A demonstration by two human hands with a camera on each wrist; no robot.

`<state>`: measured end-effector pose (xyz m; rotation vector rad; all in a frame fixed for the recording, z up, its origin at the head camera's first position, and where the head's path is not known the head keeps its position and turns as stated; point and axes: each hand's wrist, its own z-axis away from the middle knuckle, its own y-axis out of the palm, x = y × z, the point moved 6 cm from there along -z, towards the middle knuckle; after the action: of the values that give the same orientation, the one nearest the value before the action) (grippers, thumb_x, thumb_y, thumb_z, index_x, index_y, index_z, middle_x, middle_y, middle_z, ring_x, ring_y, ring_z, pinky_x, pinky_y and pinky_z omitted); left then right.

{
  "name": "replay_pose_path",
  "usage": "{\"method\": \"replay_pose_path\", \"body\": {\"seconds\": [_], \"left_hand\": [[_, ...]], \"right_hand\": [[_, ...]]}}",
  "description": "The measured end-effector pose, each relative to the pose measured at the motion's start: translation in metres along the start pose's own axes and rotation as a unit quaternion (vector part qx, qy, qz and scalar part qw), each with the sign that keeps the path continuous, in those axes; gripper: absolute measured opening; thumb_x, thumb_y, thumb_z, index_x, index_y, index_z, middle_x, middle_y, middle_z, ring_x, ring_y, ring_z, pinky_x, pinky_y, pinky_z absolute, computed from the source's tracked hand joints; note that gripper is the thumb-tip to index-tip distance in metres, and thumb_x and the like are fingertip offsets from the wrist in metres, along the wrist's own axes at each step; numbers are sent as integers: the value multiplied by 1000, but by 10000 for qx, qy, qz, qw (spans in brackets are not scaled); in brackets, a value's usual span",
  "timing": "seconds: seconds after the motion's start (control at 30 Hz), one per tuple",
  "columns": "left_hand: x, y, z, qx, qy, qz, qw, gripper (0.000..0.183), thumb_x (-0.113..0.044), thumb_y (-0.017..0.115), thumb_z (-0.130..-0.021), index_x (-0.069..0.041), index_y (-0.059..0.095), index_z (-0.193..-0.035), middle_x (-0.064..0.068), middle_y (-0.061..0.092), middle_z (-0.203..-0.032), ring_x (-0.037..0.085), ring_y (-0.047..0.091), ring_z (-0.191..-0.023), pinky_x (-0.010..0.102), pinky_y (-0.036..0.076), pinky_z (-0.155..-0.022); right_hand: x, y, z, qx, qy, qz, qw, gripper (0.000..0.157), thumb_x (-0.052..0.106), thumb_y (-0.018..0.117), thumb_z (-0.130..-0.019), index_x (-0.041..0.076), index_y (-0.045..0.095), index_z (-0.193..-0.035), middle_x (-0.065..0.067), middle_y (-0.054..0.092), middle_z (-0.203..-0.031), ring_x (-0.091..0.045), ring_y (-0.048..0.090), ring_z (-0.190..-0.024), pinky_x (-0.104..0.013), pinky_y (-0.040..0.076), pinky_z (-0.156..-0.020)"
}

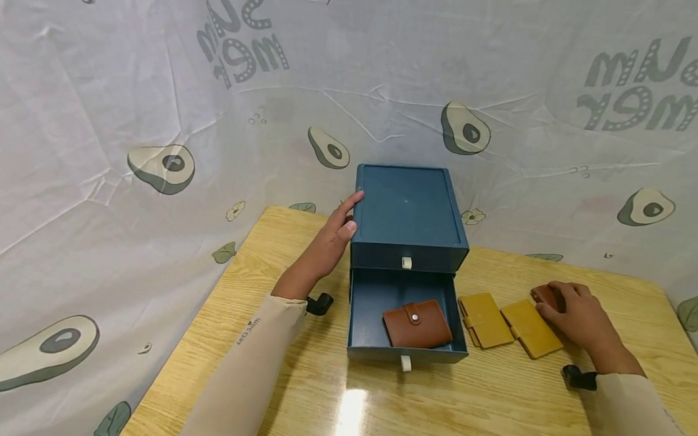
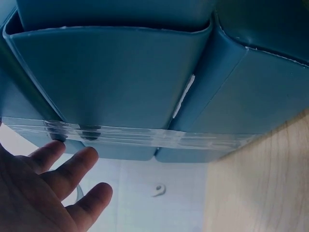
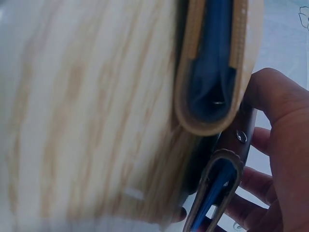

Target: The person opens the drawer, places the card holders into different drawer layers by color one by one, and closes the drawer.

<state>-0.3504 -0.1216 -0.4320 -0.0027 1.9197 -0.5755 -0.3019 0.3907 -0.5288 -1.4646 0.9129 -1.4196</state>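
Note:
A blue two-drawer box (image 1: 407, 208) stands on the table, its lower drawer (image 1: 367, 314) pulled out. In that drawer lies a brown snap wallet (image 1: 423, 327). My left hand (image 1: 328, 242) rests against the box's left side, fingers extended; the left wrist view shows them by the taped side wall (image 2: 111, 77). At the right, my right hand (image 1: 583, 321) holds a second brown wallet (image 1: 543, 295) between thumb and fingers, partly hidden by the hand. The right wrist view shows this wallet (image 3: 238, 130) on edge, beside a yellow one (image 3: 205, 126).
Two yellow wallets (image 1: 488, 321) lie side by side on the wooden table (image 1: 433, 413), between the drawer and my right hand. The upper drawer (image 1: 382, 255) is closed. A white avocado-print cloth (image 1: 393, 62) hangs behind and along the left.

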Motion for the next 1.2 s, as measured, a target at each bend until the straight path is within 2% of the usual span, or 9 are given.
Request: {"method": "replay_pose_path", "body": {"seconds": [0.53,0.83,1.2], "left_hand": [[4,0,1,-32,-31,22,10000,101,-92,29,-97,-31,17,-175,5,10,-181,43,26,-160,68,29,-124],[3,0,1,-13,-13,-7,10000,104,-94,27,-95,-28,17,-175,5,10,-181,44,24,-161,66,27,-126],[2,-1,2,-65,38,-76,9999,100,-90,27,-99,-27,17,-175,5,11,-181,45,25,-161,67,27,-126]], "right_hand": [[0,-7,7,122,44,-15,9999,81,50,64,-108,-10,40,-157,-48,34,-149,-62,48,-116,-73,48,-86],[9,-13,12,14,-29,51,10000,80,50,65,-108,-8,41,-157,-46,35,-151,-62,46,-119,-73,47,-86],[25,-19,18,-53,-215,183,9996,77,48,66,-108,-6,43,-157,-45,37,-151,-63,46,-120,-73,47,-85]]}}
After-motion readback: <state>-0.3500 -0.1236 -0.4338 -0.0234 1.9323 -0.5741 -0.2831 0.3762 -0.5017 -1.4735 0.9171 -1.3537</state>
